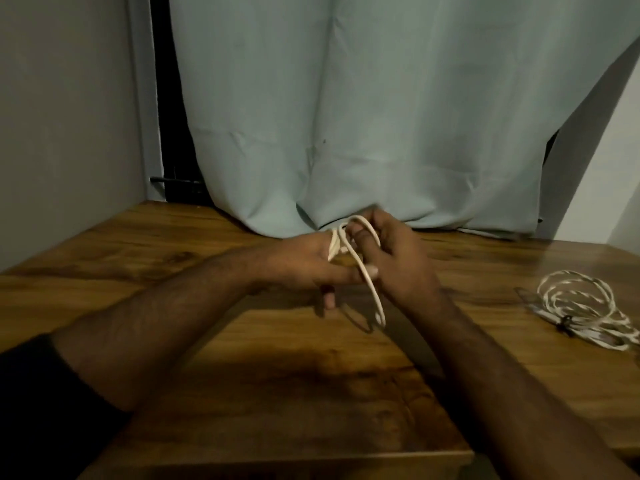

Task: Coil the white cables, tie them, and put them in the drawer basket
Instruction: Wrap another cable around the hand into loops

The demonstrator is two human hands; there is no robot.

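Together two hands, left hand (304,259), right hand (398,261), grip one white cable (367,271), second coiled cable (581,303) aside

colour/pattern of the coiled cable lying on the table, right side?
White with darker flecks, a braided look; the coiled cable shows only in the head view.

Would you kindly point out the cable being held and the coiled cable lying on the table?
held cable (375,299), head view, on its hanging loop.
coiled cable (575,299), head view, on a strand near the coil's middle.
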